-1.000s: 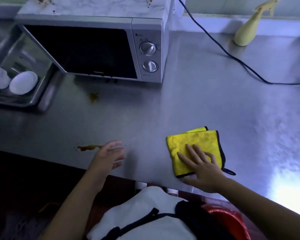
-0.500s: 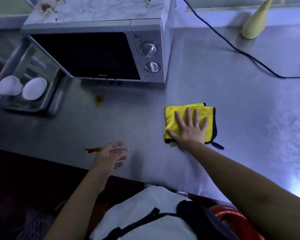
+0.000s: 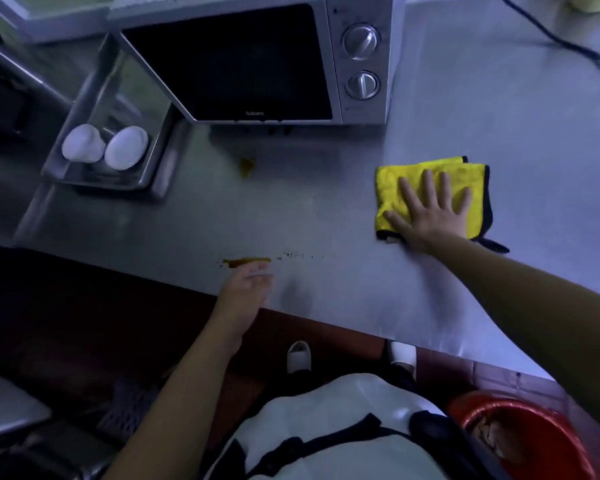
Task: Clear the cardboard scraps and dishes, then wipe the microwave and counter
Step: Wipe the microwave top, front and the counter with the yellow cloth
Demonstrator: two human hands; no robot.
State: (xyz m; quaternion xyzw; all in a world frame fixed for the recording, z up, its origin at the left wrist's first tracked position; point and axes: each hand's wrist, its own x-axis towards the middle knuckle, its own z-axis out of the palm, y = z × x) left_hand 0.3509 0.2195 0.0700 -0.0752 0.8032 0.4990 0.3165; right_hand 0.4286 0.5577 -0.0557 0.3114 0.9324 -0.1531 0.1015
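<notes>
We see the right hand [image 3: 430, 213] laid flat on the yellow cloth [image 3: 473, 178], fingers straight and spread, pressing it down rather than gripping it. The folded cloth lies on the steel counter [image 3: 326, 209] in front of the microwave [image 3: 243, 60], just right of its dial-side corner and apart from its face. The cloth sits under the palm and all the fingers. Yellow shows past the fingertips on the side toward the microwave and on both sides of the hand. The cloth's black edging runs along the side away from the microwave door, and the heel of the hand sits at the cloth's near edge.

The left hand [image 3: 246, 285] is in front of the microwave door, well forward of it, at the counter's near edge. Its fingers are loosely curled and hold nothing, and they look slightly blurred. Just beyond its fingertips, toward the microwave, lies a brown smear [image 3: 246, 260] with specks trailing to its right. A smaller brown spot [image 3: 246, 166] sits on the counter close in front of the microwave door.

Left of the microwave, a steel tray [image 3: 97, 183] holds two white bowls [image 3: 126, 152] side by side, bottoms up. Right of the microwave, a black cable [image 3: 551, 39] crosses the counter.
</notes>
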